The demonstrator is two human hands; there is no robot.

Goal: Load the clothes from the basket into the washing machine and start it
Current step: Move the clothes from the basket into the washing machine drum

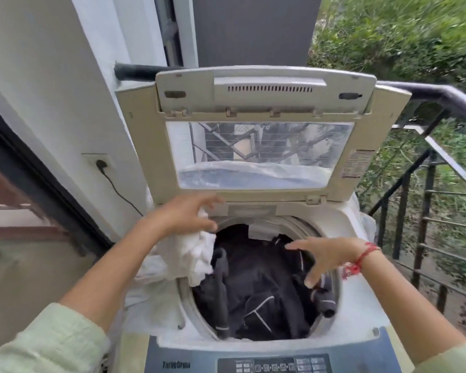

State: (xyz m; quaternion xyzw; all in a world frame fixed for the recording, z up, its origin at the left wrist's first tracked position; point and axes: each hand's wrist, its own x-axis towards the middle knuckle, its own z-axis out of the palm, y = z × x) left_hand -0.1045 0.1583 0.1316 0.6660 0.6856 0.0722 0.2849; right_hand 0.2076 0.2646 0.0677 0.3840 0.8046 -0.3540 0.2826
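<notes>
White cloth [199,249] hangs over the left rim of the drum, part inside, part bunched on the machine's top. Left hand [186,214] grips its upper end, fingers curled round the fabric, close below the lid. Right hand [326,258] is spread over the right half of the drum, fingers straight, holding nothing; contact with the load cannot be told. Red thread band [361,258] on that wrist.

Dark clothes [261,286] with thin white piping fill the drum. Washing machine [361,305] is a top-loader; lid [264,103] stands upright, clear window facing the camera. Control panel [275,366] lies at the near edge.

Left wall: socket [100,164] with a black plug, cord running toward the machine. Right: black railing [441,92], greenery beyond.
</notes>
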